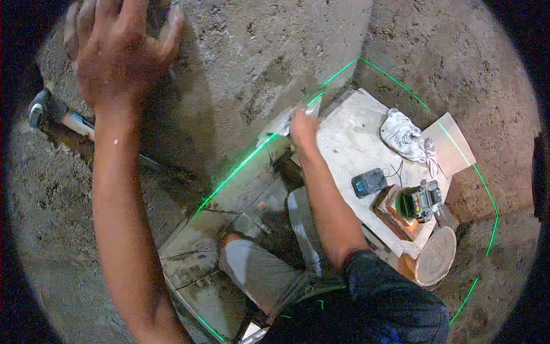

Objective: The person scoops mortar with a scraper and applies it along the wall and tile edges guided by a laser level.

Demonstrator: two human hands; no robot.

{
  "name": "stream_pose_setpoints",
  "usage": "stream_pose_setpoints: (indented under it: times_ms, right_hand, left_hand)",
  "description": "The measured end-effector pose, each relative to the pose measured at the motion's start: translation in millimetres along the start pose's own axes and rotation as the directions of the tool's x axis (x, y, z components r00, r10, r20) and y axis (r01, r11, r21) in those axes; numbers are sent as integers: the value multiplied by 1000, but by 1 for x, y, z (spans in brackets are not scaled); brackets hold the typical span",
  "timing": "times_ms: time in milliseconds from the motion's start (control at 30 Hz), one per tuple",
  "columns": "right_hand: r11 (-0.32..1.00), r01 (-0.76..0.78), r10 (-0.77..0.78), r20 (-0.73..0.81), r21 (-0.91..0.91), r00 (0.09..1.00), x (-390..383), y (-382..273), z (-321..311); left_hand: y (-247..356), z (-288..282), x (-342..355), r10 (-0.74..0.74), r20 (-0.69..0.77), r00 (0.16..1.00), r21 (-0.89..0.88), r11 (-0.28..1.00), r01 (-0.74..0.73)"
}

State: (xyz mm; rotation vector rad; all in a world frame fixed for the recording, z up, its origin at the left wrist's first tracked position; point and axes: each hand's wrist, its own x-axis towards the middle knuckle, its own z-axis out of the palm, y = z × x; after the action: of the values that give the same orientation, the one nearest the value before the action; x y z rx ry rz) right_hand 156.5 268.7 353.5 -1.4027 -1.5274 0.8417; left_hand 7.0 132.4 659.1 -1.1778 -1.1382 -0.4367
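My left hand (121,54) lies against the rough cement wall (246,51) at the upper left, fingers spread and nothing in them. Low along the same wall, my right hand (303,127) is closed on a flat, pale-grey piece (281,124). Its kind is hard to make out, as the fingers cover part of it. A bright green laser line (238,168) runs along the wall and crosses beside this piece.
Right of my right arm, a pale board (338,140) bears a crumpled cloth (403,136), a dark battery-like block (369,183) and a laser level (421,200). Near it are a square tile (450,144) and a round bucket (436,256). A hammer-like tool (48,110) lies left.
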Motion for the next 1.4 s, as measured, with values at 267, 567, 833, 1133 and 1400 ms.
stream_pose_setpoints:
  times_ms: [267, 567, 833, 1133, 1400]
  right_hand:
    - [653, -48, 208, -118, 756, 971, -29, 21, -32]
    - [913, 74, 33, -252, 402, 967, -17, 45, -64]
    - [945, 8, 51, -170, 327, 984, -25, 48, -45]
    - [969, 48, -12, -146, 241, 989, -58, 17, -20]
    - [971, 196, -160, -235, 137, 959, -67, 16, -5]
  left_hand:
    - [0, 2, -1, -26, 25, 999, 71, 997, 24]
    - [-19, 17, 3, 111, -80, 991, 71, 992, -106]
    - [-16, 15, 3, 107, -53, 993, 60, 993, -104]
    - [-21, 18, 1, 138, -75, 988, 88, 987, -132]
    - [-14, 12, 1, 80, -57, 995, 79, 994, -75]
